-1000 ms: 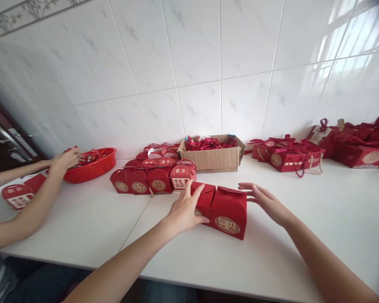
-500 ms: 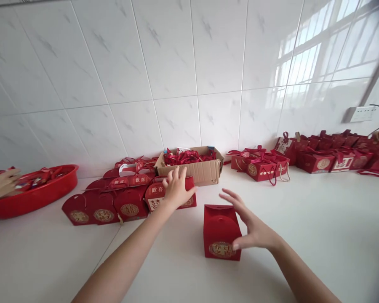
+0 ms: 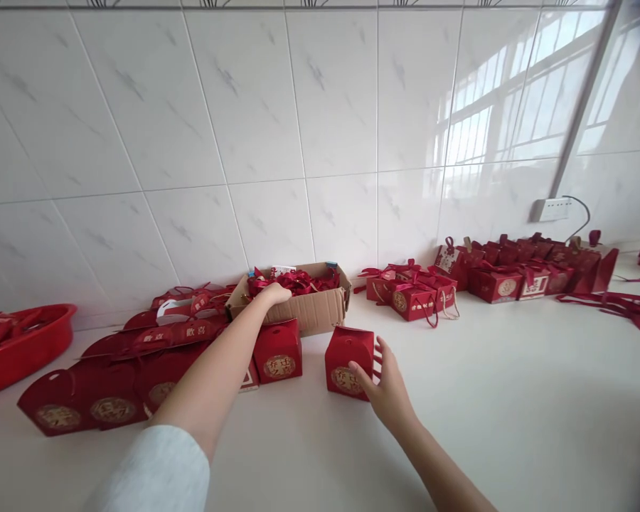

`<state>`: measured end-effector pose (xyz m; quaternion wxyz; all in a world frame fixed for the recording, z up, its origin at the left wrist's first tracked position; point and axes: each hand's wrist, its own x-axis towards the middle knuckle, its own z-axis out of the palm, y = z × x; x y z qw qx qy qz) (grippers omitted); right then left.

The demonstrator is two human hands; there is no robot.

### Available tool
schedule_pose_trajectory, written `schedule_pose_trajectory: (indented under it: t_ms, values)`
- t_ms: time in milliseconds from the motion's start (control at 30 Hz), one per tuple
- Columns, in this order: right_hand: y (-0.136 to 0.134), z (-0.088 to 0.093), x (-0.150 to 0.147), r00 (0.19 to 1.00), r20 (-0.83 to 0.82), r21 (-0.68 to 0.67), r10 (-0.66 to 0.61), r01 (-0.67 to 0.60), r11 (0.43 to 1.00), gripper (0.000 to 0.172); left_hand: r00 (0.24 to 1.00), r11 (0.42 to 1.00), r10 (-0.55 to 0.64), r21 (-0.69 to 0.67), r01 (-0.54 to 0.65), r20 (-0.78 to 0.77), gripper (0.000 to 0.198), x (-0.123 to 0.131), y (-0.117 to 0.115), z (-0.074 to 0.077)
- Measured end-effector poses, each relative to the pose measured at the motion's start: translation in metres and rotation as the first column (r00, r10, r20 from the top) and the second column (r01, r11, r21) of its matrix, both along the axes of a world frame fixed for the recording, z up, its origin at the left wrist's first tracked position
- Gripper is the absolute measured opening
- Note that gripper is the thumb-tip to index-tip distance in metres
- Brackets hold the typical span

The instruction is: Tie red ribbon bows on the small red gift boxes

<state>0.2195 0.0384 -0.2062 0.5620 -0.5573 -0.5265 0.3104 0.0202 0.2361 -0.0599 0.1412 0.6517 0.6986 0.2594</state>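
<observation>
A red gift box (image 3: 341, 352) with a gold round emblem stands upright on the white counter in front of me. My right hand (image 3: 387, 387) grips its right side, the thumb on the front face and the fingers at the side. Farther back and to the left, my left hand (image 3: 275, 293) reaches over the front edge of a cardboard box (image 3: 317, 313) into the red ribbons (image 3: 301, 281) there. Its fingers are hidden, so I cannot see what they hold. Just left of the gripped box stands another red gift box (image 3: 278, 355).
Several red gift boxes (image 3: 112, 391) stand in rows at the left, partly behind my left arm. A red basin (image 3: 37, 348) sits at the far left. Ribbon-tied boxes (image 3: 413, 299), more boxes (image 3: 506, 284) and loose ribbons (image 3: 619, 309) lie to the right.
My left hand has moved from above the boxes into the cardboard box. My right hand has closed on the red gift box, which has shifted toward the wall. The view has turned right.
</observation>
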Motion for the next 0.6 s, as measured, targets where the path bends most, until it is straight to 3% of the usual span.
schedule_pose_trajectory:
  t_ms: [200, 367, 467, 600]
  values:
    - [-0.007, 0.006, 0.001, 0.981, 0.047, 0.056, 0.187, -0.19, 0.98, 0.063, 0.955, 0.985, -0.084, 0.171, 0.035, 0.285, 0.032, 0.003, -0.027, 0.022]
    - [-0.02, 0.013, -0.004, 0.915, 0.085, 0.039, 0.395, -0.399, 0.916, 0.056, 0.85, 0.929, -0.302, 0.333, 0.16, 0.432, 0.036, -0.01, -0.097, 0.05]
    - [-0.019, 0.012, -0.005, 0.945, 0.117, 0.074, 0.305, -0.314, 0.946, 0.048, 0.831, 0.898, -0.388, 0.367, 0.243, 0.398, 0.035, -0.03, -0.157, 0.061]
    - [-0.005, 0.005, 0.001, 0.988, 0.134, 0.104, 0.073, -0.087, 0.991, 0.045, 0.878, 0.916, -0.317, 0.355, 0.185, 0.359, 0.029, -0.054, -0.219, 0.066]
